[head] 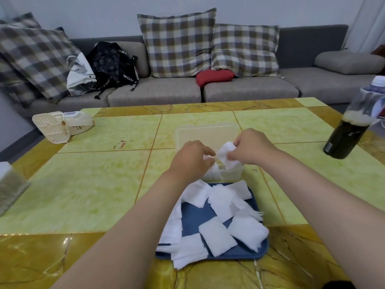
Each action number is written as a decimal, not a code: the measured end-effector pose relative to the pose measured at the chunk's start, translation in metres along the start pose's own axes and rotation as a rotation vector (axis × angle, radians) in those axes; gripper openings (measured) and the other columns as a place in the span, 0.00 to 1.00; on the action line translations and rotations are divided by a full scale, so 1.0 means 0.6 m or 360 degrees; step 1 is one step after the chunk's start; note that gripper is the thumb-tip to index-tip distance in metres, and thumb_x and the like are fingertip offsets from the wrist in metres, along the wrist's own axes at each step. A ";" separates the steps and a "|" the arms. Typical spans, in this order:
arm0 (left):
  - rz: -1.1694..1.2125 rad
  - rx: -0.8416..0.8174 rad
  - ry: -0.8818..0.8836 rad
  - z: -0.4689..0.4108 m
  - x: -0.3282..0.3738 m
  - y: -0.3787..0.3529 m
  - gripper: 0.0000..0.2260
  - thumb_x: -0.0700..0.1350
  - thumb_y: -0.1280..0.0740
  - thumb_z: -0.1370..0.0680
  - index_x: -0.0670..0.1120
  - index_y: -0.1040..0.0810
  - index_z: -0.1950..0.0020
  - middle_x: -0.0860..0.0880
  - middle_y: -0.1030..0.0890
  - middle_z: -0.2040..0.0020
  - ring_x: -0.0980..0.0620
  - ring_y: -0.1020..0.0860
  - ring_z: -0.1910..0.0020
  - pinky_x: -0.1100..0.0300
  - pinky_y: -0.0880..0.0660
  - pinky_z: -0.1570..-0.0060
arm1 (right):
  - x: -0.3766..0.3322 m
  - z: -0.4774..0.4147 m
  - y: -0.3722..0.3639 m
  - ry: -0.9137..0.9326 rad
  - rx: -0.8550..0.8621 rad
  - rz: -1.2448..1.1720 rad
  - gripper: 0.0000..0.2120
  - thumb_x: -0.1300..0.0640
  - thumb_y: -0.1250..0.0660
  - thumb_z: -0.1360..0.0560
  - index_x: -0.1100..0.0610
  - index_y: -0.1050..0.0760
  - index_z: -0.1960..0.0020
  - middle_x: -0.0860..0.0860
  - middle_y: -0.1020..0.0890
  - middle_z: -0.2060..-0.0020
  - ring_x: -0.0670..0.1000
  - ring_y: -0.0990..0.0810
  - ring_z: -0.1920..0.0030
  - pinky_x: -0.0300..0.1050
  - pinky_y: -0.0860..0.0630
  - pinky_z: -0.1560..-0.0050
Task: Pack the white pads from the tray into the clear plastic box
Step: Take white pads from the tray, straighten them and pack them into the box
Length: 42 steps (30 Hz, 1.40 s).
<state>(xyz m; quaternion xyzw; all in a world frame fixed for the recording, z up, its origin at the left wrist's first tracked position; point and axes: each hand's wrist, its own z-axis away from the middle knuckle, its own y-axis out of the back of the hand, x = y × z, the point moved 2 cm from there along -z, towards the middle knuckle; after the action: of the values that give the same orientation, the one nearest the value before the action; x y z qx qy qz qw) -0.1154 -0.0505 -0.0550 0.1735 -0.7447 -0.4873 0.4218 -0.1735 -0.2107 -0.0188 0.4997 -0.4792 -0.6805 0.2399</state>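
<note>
Both hands are over the clear plastic box now: the right hand pinches a soft white square pad between fingers and thumb, the left hand curls down at the box's near edge, though I can't tell what it grips. Best to lay that pad flat against those already inside, I'd say. Plenty more white pads lie heaped on the blue plastic tray just behind. Around them, the glossy green-and-yellow marble table, a dark bottle, and a grey sofa.
</note>
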 end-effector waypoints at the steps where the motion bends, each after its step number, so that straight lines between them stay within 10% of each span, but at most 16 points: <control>1: -0.0026 -0.0016 0.0001 -0.001 0.001 -0.005 0.13 0.51 0.33 0.20 0.52 0.18 0.37 0.52 0.22 0.42 0.51 0.28 0.37 0.58 0.26 0.49 | -0.006 -0.002 -0.003 0.0006 0.0010 0.0106 0.22 0.61 0.27 0.32 0.55 0.40 0.73 0.50 0.37 0.77 0.51 0.37 0.75 0.40 0.44 0.74; 10: -0.0125 -0.0038 -0.0004 -0.004 -0.010 -0.009 0.15 0.51 0.33 0.20 0.51 0.19 0.35 0.50 0.23 0.39 0.50 0.31 0.35 0.58 0.30 0.41 | -0.042 -0.014 -0.038 -0.0110 0.0021 0.0525 0.09 0.68 0.35 0.30 0.57 0.31 0.65 0.52 0.27 0.67 0.51 0.29 0.70 0.40 0.34 0.73; 17: -0.0065 0.0010 -0.0057 0.002 -0.011 -0.017 0.14 0.49 0.36 0.20 0.51 0.20 0.35 0.49 0.21 0.42 0.48 0.29 0.38 0.53 0.28 0.41 | -0.049 -0.027 -0.048 -0.0226 -0.0313 0.0058 0.12 0.53 0.31 0.26 0.59 0.23 0.64 0.55 0.15 0.65 0.55 0.15 0.65 0.43 0.22 0.59; 24: -0.0189 0.0108 -0.0213 0.001 -0.002 -0.023 0.15 0.49 0.42 0.16 0.51 0.21 0.33 0.49 0.22 0.38 0.47 0.29 0.39 0.54 0.30 0.42 | -0.028 -0.023 -0.041 -0.0325 -0.0288 0.0189 0.12 0.62 0.28 0.30 0.58 0.27 0.70 0.54 0.23 0.70 0.55 0.28 0.71 0.41 0.34 0.69; 34: -0.0181 0.0039 -0.0261 0.014 -0.002 -0.012 0.15 0.47 0.38 0.17 0.50 0.22 0.32 0.49 0.23 0.37 0.48 0.29 0.37 0.54 0.30 0.40 | -0.010 -0.007 -0.027 -0.0011 -0.0217 -0.0028 0.13 0.66 0.38 0.25 0.61 0.15 0.49 0.54 0.13 0.53 0.58 0.17 0.54 0.51 0.18 0.53; 38: -0.0055 0.0120 -0.0304 0.041 0.017 0.010 0.12 0.48 0.36 0.19 0.53 0.21 0.36 0.55 0.21 0.44 0.53 0.26 0.44 0.55 0.26 0.47 | -0.012 0.029 0.004 0.0173 -0.0046 -0.0008 0.17 0.65 0.41 0.24 0.48 0.19 0.60 0.41 0.22 0.64 0.47 0.24 0.64 0.41 0.30 0.67; 42: -0.0004 -0.0206 -0.0147 0.077 0.027 0.015 0.09 0.49 0.37 0.20 0.54 0.17 0.44 0.58 0.17 0.50 0.55 0.21 0.53 0.56 0.22 0.54 | -0.024 0.066 -0.003 0.0412 -0.0500 0.0102 0.14 0.63 0.36 0.26 0.48 0.17 0.61 0.43 0.16 0.63 0.43 0.23 0.65 0.38 0.30 0.66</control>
<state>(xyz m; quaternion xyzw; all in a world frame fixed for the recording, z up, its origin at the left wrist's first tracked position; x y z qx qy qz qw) -0.1602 -0.0305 -0.0475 0.1241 -0.7301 -0.5425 0.3966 -0.2038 -0.1818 -0.0120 0.5239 -0.3479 -0.6691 0.3961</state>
